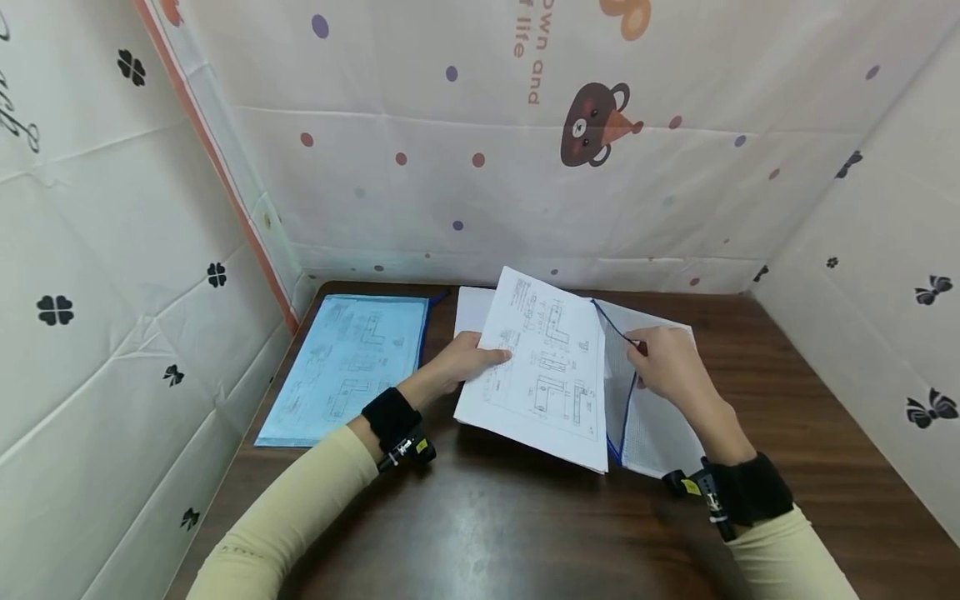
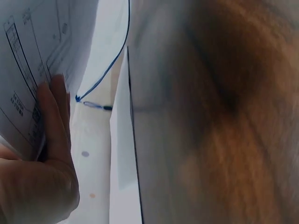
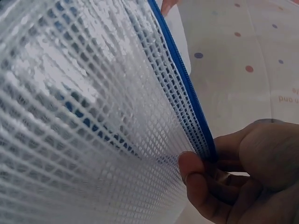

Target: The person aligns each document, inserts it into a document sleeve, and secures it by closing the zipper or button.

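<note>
Left hand (image 1: 461, 360) grips the drawing sheets (image 1: 543, 367) by their left edge, long axis running away from the person. Right hand (image 1: 671, 367) pinches the mesh pouch (image 1: 652, 417) rim open — directly right of the sheets, touching, above the tabletop (image 1: 787, 375).

The paper sheet (image 1: 542, 367) is showing white with black line drawings. The mesh pouch (image 1: 651, 417) is looking clear white with a grid pattern and a blue zipper edge. The folder (image 1: 348, 367) is appearing light blue. The table (image 1: 525, 525) is showing dark brown wood grain. The sleeves (image 1: 285, 517) are being pale yellow, the wrist straps (image 1: 390, 417) black.
</note>
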A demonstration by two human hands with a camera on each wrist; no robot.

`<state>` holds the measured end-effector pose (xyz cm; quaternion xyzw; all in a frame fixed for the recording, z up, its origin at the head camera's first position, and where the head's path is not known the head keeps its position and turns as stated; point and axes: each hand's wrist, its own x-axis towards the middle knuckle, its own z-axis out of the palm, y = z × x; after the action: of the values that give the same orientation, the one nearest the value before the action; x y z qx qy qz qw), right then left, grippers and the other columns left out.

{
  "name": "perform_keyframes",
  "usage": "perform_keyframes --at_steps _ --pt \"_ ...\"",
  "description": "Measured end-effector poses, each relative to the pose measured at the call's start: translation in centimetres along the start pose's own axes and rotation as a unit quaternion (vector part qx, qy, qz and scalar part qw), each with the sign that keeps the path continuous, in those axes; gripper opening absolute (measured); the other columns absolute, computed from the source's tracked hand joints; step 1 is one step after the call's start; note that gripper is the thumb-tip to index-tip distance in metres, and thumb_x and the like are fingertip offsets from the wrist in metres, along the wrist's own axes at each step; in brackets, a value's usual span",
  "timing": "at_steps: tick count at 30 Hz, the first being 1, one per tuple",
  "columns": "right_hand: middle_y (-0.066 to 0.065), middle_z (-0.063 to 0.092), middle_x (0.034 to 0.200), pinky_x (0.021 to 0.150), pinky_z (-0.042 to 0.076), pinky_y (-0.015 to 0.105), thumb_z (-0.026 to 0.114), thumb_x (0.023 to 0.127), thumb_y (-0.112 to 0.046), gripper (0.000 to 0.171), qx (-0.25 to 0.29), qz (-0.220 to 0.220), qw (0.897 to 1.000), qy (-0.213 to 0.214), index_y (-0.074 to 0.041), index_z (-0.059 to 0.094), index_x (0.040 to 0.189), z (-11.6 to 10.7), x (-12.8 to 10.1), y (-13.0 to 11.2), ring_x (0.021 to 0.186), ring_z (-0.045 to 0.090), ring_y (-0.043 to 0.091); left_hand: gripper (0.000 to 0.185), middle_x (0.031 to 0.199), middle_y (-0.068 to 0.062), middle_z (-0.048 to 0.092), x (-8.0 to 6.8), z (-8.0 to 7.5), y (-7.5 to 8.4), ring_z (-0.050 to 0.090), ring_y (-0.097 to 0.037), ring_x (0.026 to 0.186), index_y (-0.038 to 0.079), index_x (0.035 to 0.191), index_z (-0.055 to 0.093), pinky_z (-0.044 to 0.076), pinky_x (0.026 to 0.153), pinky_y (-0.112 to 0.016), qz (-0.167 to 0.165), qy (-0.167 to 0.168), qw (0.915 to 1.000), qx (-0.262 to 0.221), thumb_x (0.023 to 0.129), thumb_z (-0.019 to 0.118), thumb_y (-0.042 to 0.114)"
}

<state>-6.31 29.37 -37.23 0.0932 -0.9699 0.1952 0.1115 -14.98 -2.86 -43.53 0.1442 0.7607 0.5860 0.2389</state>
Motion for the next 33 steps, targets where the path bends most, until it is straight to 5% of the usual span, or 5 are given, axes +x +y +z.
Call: perform_keyframes --at_steps 10,23,33 --pt "0.022 0.072 0.09 0.05 0.051 0.025 0.064 0.103 0.0 0.025 -0.007 -0.028 1.0 -0.005 0.013 0.07 0.123 0.3 -0.1 0.1 0.055 0.062 0.013 0.027 0.102 -0.008 0.079 0.2 1.1 -0.5 0.079 -0.025 0.086 0.006 0.128 0.071 0.065 0.072 -0.04 -0.013 0.037 0.9992 -0.011 0.107 0.065 0.022" --pt "0.013 0.069 0.082 0.051 0.051 0.026 0.063 0.104 -0.001 0.026 0.009 -0.036 0.999 -0.021 0.013 0.069 0.124 0.1 -0.2 0.2 0.056 0.061 0.011 0.025 0.1 -0.01 0.079 0.1 2.3 -0.9 0.079 -0.026 0.085 0.003 0.124 0.073 0.065 0.071 -0.039 -0.021 0.054 0.9977 -0.036 0.107 0.065 0.018" --pt "0.006 0.064 0.074 0.05 0.05 0.026 0.06 0.105 -0.002 0.027 0.028 -0.024 0.999 -0.03 0.013 0.068 0.126 0.4 0.0 0.2 0.055 0.062 0.01 0.021 0.103 -0.009 0.079 0.3 3.5 -1.5 0.079 -0.026 0.089 0.005 0.122 0.073 0.064 0.074 -0.039 -0.018 0.029 0.9974 -0.064 0.108 0.065 0.018"
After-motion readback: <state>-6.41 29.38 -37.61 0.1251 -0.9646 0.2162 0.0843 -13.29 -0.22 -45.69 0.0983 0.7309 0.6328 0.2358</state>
